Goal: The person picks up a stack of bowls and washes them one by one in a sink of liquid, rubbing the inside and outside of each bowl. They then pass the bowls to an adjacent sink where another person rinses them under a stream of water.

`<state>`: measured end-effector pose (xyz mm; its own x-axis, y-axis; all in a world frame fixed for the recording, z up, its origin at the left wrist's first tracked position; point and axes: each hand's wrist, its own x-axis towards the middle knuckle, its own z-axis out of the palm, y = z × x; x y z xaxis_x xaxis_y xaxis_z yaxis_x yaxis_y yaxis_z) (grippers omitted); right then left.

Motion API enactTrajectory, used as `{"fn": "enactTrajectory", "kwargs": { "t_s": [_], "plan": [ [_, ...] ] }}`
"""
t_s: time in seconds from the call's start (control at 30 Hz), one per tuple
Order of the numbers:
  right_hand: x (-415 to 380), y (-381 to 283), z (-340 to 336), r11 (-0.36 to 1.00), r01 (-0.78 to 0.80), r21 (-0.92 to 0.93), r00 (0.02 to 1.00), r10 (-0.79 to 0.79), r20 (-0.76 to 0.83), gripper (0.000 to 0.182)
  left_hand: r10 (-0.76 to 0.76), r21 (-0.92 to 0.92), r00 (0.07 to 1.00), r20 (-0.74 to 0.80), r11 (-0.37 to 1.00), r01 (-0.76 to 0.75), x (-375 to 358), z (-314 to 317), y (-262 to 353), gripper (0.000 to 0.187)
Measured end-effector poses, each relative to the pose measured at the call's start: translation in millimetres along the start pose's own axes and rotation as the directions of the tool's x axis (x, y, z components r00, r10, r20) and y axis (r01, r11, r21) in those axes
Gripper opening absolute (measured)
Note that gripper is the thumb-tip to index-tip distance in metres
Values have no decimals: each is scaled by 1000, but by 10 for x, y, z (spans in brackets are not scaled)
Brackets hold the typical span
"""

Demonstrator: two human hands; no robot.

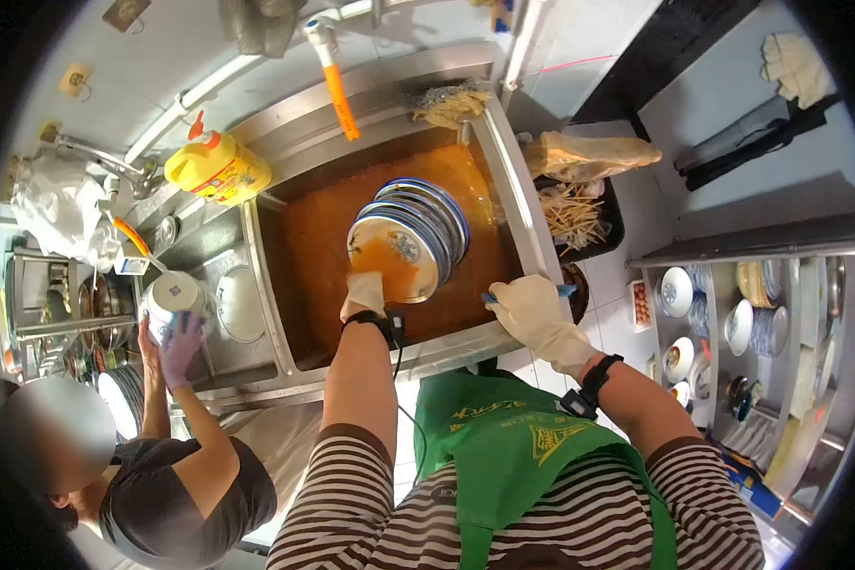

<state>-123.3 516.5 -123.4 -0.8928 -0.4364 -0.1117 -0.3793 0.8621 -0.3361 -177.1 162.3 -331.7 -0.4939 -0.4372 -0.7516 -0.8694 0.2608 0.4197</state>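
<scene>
A stack of several white plates with blue rims (416, 228) leans tilted in the brown, murky water of the steel sink (532, 228). My left hand (364, 293), in a white glove, reaches into the water at the near edge of the front plate; its fingers are hidden under the surface. Over the sink's right front rim, my right hand (534, 318), also gloved, is closed around a blue scouring pad (567, 290), whose ends stick out on both sides. This hand is apart from the plates.
At left, a co-worker's gloved hands (179, 351) hold a white bowl (173, 294) over a second basin. A yellow pump bottle (220, 171) stands behind the divider. An orange-ended tap (340, 100) hangs above the sink. Right are a bin of sticks (572, 217) and dish shelves (712, 261).
</scene>
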Motion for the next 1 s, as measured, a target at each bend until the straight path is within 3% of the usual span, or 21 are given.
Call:
{"fn": "enactTrajectory", "kwargs": {
  "t_s": [0.3,0.4,0.47,0.53,0.6,0.63,0.67,0.73,0.77,0.9,0.93,1.0],
  "plan": [
    [76,-230,-45,985,-91,-149,988,108,109,29,115,67,987,111,990,-123,212,-225,-253,49],
    [114,-223,-25,971,-130,-200,974,163,159,28,218,305,964,154,917,-256,454,-434,-373,46],
    [170,-261,-27,956,-177,-233,946,231,228,30,322,538,919,229,745,-395,626,-657,-448,44],
    [179,-272,-32,953,-179,-246,943,237,232,31,297,565,937,184,748,-348,545,-907,-381,43],
    [183,-260,-29,948,-181,-260,943,243,229,32,178,443,984,-1,882,-159,-83,-1221,9,34],
    [190,-253,-28,945,-182,-274,942,247,227,32,177,444,984,0,882,-159,-20,-1226,-14,34],
    [180,-268,-11,943,-178,-282,941,247,232,33,360,822,903,234,423,-382,43,-1265,-69,31],
    [170,-307,-27,946,-176,-272,943,242,230,33,286,467,952,110,830,-303,809,-1056,-669,27],
    [178,-306,-44,946,-177,-270,946,239,218,33,246,232,968,47,940,-250,1148,-964,-936,27],
    [151,-272,-17,954,-174,-243,952,226,206,28,176,13,984,6,984,-176,-22,-1312,-284,26],
    [151,-281,-18,955,-169,-243,954,221,205,28,182,29,983,5,983,-182,-201,-1384,-202,26],
    [169,-283,-38,953,-168,-253,951,224,213,34,286,265,957,43,920,-287,-381,-1504,-159,26]
  ]
}}
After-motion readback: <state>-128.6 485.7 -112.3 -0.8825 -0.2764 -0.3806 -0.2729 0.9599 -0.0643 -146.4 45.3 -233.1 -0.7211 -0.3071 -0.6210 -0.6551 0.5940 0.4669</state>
